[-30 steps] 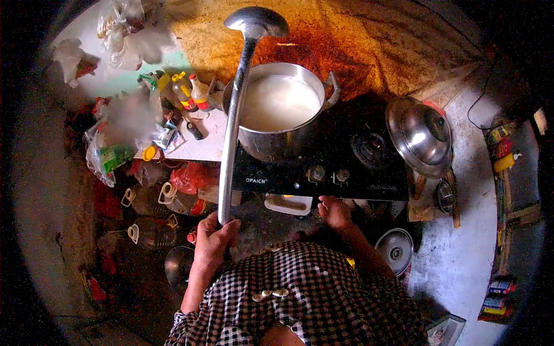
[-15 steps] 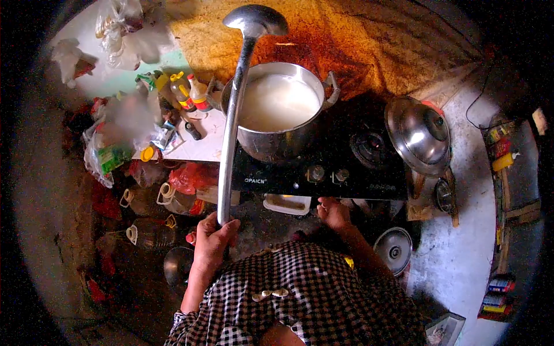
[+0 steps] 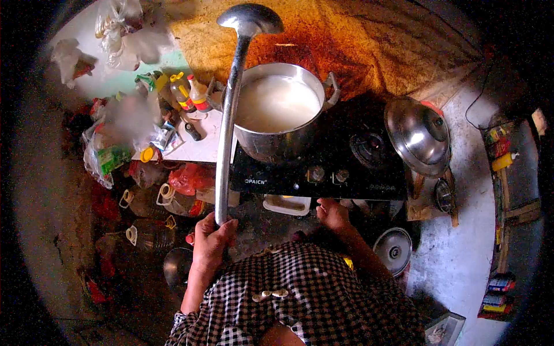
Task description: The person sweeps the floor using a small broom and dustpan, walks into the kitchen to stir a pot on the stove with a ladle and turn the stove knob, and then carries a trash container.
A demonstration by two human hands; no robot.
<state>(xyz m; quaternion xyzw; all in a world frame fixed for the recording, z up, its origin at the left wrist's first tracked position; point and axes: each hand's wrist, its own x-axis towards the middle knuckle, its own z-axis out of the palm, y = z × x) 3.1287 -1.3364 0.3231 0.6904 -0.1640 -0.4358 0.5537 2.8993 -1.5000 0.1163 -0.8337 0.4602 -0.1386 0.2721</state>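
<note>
The left hand point(image 3: 209, 245) clamps one ladle point(image 3: 225, 144); apart, the right hand point(image 3: 333, 216), grip unclear, nears one stove point(image 3: 277, 183) bearing one pot point(image 3: 271, 143).

One head-worn camera looks forward and steeply down from close above the checked shirt point(image 3: 311, 282) toward the stove point(image 3: 271, 180)

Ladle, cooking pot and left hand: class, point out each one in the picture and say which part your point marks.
Ladle point(image 3: 226, 141): head view, on its long handle.
Cooking pot point(image 3: 271, 144): head view, on its outer front wall.
Left hand point(image 3: 210, 242): head view, on its middle.
</note>
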